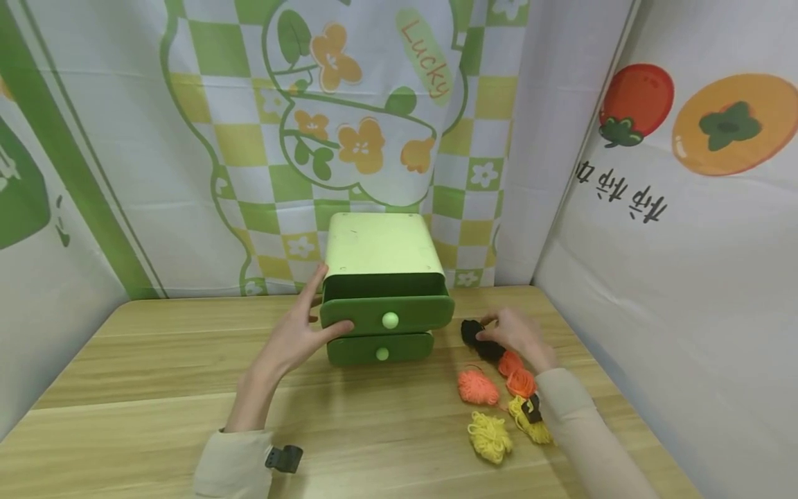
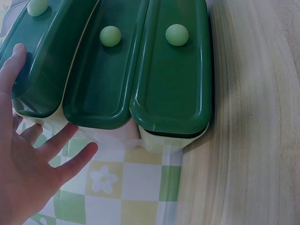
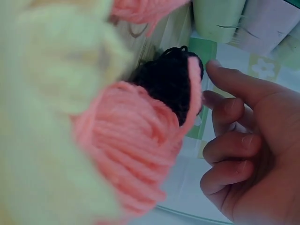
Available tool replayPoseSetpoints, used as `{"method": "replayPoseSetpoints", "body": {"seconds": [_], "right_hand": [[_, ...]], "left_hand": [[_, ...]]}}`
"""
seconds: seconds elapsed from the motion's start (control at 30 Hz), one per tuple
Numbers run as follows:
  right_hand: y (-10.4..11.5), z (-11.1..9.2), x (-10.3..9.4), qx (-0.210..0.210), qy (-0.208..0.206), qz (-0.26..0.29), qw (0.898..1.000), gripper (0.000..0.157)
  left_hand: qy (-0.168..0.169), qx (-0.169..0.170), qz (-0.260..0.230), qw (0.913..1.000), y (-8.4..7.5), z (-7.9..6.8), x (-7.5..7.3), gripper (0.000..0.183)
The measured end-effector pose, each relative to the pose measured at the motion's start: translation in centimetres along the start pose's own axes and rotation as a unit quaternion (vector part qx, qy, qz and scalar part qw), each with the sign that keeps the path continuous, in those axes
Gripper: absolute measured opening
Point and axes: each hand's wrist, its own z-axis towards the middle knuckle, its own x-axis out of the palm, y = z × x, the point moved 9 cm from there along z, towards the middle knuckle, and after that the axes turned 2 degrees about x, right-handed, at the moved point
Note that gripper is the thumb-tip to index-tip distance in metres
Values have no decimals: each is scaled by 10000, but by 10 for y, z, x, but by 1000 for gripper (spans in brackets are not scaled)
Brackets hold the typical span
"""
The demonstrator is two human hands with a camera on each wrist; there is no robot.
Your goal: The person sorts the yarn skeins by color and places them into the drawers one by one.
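A small cabinet with a pale green top (image 1: pixel 383 242) and dark green drawers stands on the table; its top drawer (image 1: pixel 358 312) is pulled partway out. My left hand (image 1: pixel 296 339) is at the cabinet's left side, thumb against the top drawer's front and the other fingers spread straight along the side. To the right, my right hand (image 1: pixel 517 336) pinches a black yarn bundle (image 1: pixel 472 331) between thumb and index finger, its other fingers curled. In the right wrist view, an orange-pink yarn bundle (image 3: pixel 131 140) lies against the black yarn (image 3: pixel 164 77).
Nearer me lie a coral yarn bundle (image 1: pixel 478 387), a yellow yarn bundle (image 1: pixel 490 438) and another yellow one with a black band (image 1: pixel 530 423), partly behind the right sleeve. Two lower drawers with round knobs show in the left wrist view, the middle one (image 2: pixel 98 79) and bottom one (image 2: pixel 173 84). Printed cloth (image 1: pixel 249 173) hangs behind.
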Motion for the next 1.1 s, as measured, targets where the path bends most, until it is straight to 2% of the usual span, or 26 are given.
{"method": "replayPoseSetpoints", "body": {"seconds": [0.23,0.5,0.87,1.1], "right_hand": [[-2,1,7,41,148,-157,9998,40],[-5,1,13,204,328,-236,9990,27],[-5,1,14,122,105,-285,9995,14],[-2,1,17,11,80,-400,9992,11]], "left_hand": [[4,7,-38,10000,1,1,1,102],[0,-4,-50,10000,2,0,1,104],[-17,53,-45,10000,-1,1,0,102],[-10,46,-21,10000,-1,1,1,102]]}}
